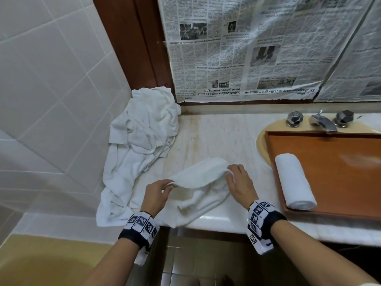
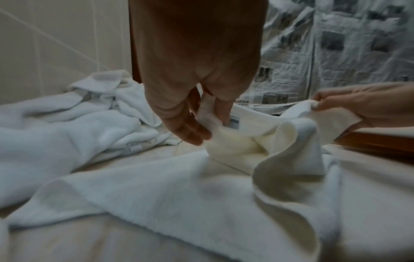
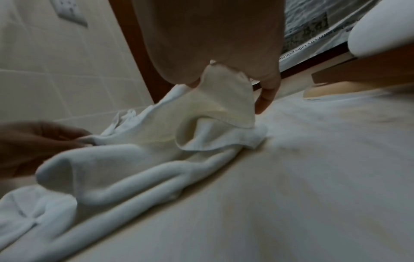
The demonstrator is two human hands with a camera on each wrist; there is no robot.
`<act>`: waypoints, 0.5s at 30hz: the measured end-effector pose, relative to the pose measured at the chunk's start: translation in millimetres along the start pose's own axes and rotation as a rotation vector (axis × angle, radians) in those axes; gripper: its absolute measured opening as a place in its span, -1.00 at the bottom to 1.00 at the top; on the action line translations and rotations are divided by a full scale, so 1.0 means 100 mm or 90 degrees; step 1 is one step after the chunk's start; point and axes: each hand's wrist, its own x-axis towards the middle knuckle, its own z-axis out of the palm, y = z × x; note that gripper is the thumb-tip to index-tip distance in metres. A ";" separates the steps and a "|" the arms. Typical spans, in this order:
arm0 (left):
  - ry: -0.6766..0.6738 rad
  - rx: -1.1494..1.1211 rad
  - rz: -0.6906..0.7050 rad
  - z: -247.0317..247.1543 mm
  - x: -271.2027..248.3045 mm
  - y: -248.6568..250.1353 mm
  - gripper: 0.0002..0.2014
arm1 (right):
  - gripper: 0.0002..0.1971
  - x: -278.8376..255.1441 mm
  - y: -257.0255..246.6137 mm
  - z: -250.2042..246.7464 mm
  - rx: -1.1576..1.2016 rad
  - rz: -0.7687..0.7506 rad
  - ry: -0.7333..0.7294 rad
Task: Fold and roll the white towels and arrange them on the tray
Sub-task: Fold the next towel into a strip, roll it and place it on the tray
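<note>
White towel (image 1: 203,182): your left hand (image 1: 156,195) and right hand (image 1: 239,182) each pinch corner. Step: fold. Next: lay flat, halve, roll toward tray (image 1: 340,162).

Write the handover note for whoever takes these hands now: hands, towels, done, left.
Left hand pinches one corner of the towel on the counter; right hand pinches the other.
The towel is still loose, partly over the counter's front edge.
Done: one rolled towel lies on the tray at its left side.
Left: fold and roll this towel, then the pile in the left corner, and place them on the tray.
</note>
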 end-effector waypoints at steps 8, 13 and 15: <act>-0.072 0.081 -0.087 0.17 0.32 -0.43 -0.82 | -0.59 0.14 -0.09 0.30 -0.048 0.110 -0.170; -0.111 0.145 -0.023 0.28 0.00 -0.44 -0.80 | -0.49 -0.09 -0.14 0.27 -0.057 0.147 -0.193; -0.141 0.159 -0.015 0.26 -0.18 -0.38 -0.79 | -0.55 -0.27 -0.18 0.24 -0.038 0.135 -0.194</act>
